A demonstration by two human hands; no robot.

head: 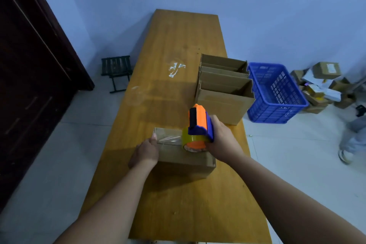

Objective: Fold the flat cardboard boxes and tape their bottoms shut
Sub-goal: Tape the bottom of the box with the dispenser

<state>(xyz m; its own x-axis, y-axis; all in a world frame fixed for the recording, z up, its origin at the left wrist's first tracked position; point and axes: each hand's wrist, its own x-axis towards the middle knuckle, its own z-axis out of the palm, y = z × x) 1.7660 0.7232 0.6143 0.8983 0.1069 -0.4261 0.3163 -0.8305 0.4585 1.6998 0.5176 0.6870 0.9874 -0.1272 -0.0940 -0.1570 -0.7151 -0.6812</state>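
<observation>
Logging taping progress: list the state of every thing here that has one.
Box: flaps shut, tape partly across.
Tape dispenser: on the box, tape drawn out.
Left hand: holds the box's left edge.
Right hand: grips the dispenser.
Folded boxes: upright, tops open.
Blue crate: looks empty.

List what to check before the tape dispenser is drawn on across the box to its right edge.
1. Left hand grips the left end of the box, thumb on the tape's start: ok.
2. Right hand grips the tape dispenser: ok.
3. Tape strip runs from the left edge to the roll: ok.
4. Strip lies over the flap seam: cannot tell, the seam does not show.
5. Strip free of creases: cannot tell, glare on it.
6. Box rests flat on the table: ok.
</observation>
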